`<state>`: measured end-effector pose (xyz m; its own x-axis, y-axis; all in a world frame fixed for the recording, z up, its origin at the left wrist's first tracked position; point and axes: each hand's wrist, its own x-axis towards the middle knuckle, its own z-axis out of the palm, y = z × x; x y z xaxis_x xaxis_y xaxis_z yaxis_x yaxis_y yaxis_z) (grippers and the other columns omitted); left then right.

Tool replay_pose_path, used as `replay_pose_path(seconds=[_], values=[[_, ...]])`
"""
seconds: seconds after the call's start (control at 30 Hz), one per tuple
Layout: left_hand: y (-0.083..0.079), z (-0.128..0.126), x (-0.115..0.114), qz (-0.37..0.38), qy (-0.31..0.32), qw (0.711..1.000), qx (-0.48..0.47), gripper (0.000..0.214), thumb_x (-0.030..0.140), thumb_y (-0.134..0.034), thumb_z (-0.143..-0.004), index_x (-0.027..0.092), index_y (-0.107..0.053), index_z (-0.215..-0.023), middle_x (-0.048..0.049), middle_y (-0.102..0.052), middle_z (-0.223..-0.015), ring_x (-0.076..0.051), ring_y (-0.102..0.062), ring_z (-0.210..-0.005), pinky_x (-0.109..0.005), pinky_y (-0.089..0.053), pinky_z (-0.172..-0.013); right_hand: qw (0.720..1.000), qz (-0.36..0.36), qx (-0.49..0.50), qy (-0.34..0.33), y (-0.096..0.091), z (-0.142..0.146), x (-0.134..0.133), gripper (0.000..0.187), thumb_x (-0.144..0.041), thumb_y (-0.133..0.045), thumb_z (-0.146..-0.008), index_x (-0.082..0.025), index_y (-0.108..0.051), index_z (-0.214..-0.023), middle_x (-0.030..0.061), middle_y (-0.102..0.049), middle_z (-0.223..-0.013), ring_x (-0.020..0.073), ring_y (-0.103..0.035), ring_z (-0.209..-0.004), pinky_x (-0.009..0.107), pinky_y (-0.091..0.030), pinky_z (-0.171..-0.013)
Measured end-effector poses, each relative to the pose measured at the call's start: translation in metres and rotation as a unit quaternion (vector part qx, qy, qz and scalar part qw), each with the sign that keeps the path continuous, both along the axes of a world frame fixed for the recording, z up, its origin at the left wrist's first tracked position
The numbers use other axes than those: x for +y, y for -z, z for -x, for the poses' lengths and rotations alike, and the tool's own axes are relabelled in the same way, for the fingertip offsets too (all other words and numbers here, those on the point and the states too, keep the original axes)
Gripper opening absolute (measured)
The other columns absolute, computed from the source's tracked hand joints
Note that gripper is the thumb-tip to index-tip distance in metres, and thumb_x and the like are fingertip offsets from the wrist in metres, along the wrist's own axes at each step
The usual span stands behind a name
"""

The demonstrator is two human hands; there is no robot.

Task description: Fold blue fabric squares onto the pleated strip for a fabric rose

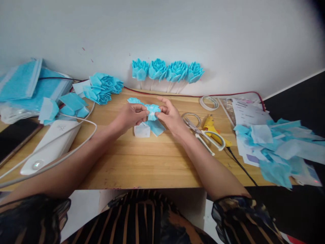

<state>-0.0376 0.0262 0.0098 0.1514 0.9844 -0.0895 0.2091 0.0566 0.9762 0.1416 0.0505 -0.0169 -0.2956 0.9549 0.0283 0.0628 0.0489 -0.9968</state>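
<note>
Between my two hands, above the middle of the table, is a small light-blue and white fabric piece (153, 109). My left hand (133, 116) pinches its left side between thumb and fingers. At its right edge, my right hand (169, 114) grips it with thumb and index finger, the other fingers partly raised. More cut blue and white fabric pieces (155, 128) lie on the table just below and behind the hands. Against the wall stand several blue fabric flowers (157, 69) on pale stems.
Scissors (213, 139), a yellow glue gun (212, 127) and a tape roll (209, 102) lie to the right. Beyond them spreads a pile of fabric scraps (276, 145). On the left are more flowers (103, 88), blue masks (22, 83), a white device (50, 145) with cables and a phone (15, 139).
</note>
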Motion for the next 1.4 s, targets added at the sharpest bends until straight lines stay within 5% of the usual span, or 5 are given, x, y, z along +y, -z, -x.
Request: replay_pose_path(seconds=[0.3, 0.53, 0.93, 1.17, 1.4], values=[[0.01, 0.006, 0.006, -0.008, -0.025, 0.999, 0.03, 0.023, 0.022, -0.062, -0.085, 0.016, -0.06, -0.062, 0.0027, -0.053, -0.049, -0.006, -0.039, -0.041, -0.02, -0.027, -0.043, 0.999, -0.024, -0.041, 0.02, -0.01, -0.032, 0.002, 0.043, -0.047, -0.058, -0.093, -0.028, -0.059, -0.131, 0.0036, -0.078, -0.105, 0.021, -0.072, -0.099, 0.038, -0.056, -0.086], [0.008, 0.004, 0.003, -0.001, -0.03, 0.999, 0.028, 0.025, 0.023, -0.062, -0.086, 0.016, -0.061, -0.063, 0.004, -0.049, -0.044, -0.006, -0.038, -0.04, -0.019, -0.026, -0.042, 0.992, -0.074, -0.094, 0.034, -0.007, -0.038, -0.003, 0.042, -0.038, -0.061, -0.089, -0.024, -0.06, -0.128, 0.0029, -0.078, -0.096, 0.0214, -0.072, -0.1, 0.042, -0.052, -0.097], [0.007, 0.003, 0.003, -0.132, -0.045, 0.975, 0.171, 0.032, 0.031, -0.056, -0.09, 0.016, -0.061, -0.062, 0.003, -0.051, -0.05, -0.01, -0.043, -0.049, -0.023, -0.032, -0.051, 0.987, -0.084, -0.123, 0.054, 0.006, -0.025, 0.026, 0.044, -0.024, -0.061, -0.083, -0.021, -0.062, -0.127, -0.0002, -0.076, -0.086, 0.0187, -0.07, -0.082, 0.035, -0.055, -0.084], [0.011, 0.007, 0.0, -0.264, -0.005, 0.903, 0.338, 0.037, 0.029, -0.051, -0.093, 0.016, -0.061, -0.06, -0.0011, -0.058, -0.059, -0.013, -0.047, -0.058, -0.027, -0.03, -0.057, 0.888, -0.22, -0.392, 0.096, 0.001, -0.044, 0.021, 0.048, -0.018, -0.042, -0.094, -0.014, -0.059, -0.139, 0.0128, -0.079, -0.103, 0.0304, -0.072, -0.097, 0.047, -0.052, -0.092], [0.024, 0.008, 0.006, -0.322, 0.043, 0.863, 0.387, 0.034, 0.02, -0.047, -0.092, 0.019, -0.08, -0.103, -0.0083, -0.079, -0.097, -0.022, -0.068, -0.09, -0.033, -0.049, -0.08, 0.83, -0.329, -0.447, 0.048, -0.011, -0.05, -0.001, 0.035, -0.009, -0.05, -0.089, -0.018, -0.07, -0.117, 0.0106, -0.075, -0.118, 0.0291, -0.064, -0.113, 0.043, -0.048, -0.099]])
